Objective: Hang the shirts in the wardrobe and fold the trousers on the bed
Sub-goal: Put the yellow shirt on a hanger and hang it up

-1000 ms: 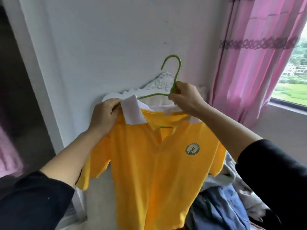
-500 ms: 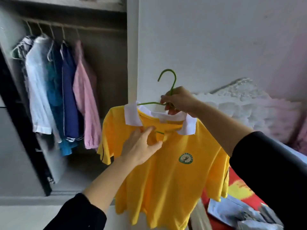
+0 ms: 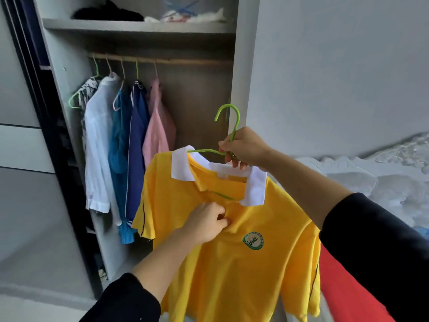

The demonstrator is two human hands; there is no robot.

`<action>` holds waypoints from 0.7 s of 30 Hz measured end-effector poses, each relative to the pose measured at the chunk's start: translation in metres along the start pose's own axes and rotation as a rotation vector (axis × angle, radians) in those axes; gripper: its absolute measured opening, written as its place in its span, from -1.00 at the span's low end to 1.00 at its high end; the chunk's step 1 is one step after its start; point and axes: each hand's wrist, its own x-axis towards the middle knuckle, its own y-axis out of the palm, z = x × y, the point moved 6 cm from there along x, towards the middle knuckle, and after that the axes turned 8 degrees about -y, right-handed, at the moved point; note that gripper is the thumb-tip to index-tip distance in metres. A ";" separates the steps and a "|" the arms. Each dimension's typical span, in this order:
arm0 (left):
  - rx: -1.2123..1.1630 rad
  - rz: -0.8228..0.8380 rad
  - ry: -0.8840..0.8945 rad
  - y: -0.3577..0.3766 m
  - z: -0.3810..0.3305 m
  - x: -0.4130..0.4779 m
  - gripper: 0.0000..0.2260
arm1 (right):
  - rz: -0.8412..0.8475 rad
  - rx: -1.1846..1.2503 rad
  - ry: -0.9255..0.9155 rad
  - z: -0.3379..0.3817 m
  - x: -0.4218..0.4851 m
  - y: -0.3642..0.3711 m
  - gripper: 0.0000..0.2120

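A yellow polo shirt (image 3: pixel 243 270) with a white collar and a green chest badge hangs on a green hanger (image 3: pixel 228 123). My right hand (image 3: pixel 246 149) grips the hanger just below its hook and holds it up in front of the wardrobe's right edge. My left hand (image 3: pixel 205 225) pinches the shirt's front placket below the collar. The open wardrobe (image 3: pixel 241 66) stands behind, with a wooden rail (image 3: pixel 185 61) across its top.
Several shirts (image 3: pixel 130 145) hang at the rail's left end: patterned, white, blue, navy and pink. The rail's right half is bare. A shelf (image 3: pixel 139 25) above holds dark and white items. A white headboard (image 3: pixel 376 180) and red bedding (image 3: pixel 348 291) lie to the right.
My view has swung left from the wall and curtain to the open wardrobe. My left hand left the collar and now pinches the placket. The shirt has come closer to the wardrobe.
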 end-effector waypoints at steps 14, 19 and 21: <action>-0.248 0.040 -0.040 -0.069 0.087 0.150 -0.87 | -0.127 -0.157 0.060 -0.030 0.155 0.002 -0.75; -0.084 -0.119 -0.092 -0.124 0.133 0.222 -0.84 | -0.148 -0.165 0.089 -0.035 0.213 0.037 -0.79; 0.011 -0.170 -0.070 -0.148 0.147 0.251 -0.85 | -0.150 -0.155 0.107 -0.039 0.238 0.049 -0.82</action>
